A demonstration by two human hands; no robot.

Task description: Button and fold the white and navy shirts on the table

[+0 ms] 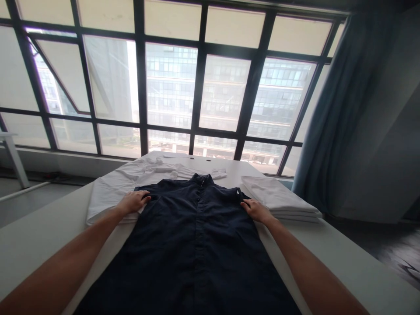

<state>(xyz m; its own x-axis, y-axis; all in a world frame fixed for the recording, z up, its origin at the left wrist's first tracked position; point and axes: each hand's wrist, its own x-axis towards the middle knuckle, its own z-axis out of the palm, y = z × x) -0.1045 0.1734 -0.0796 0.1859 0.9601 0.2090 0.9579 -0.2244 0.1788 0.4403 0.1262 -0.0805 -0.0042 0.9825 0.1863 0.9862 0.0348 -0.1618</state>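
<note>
From my remote post I count one left hand (134, 202) and one right hand (257, 211), one dark shirt (197, 245), one white stack (278, 199) and one white heap (113, 192), their pieces too blended to number. Beneath, one table (344, 258) with two holes (208, 160); beyond, one curtain (331, 105) and one tilted window pane (64, 70).

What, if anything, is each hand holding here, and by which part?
The left hand and right hand touch the dark shirt at its upper side edges; whether they grip the cloth cannot be told.
</note>
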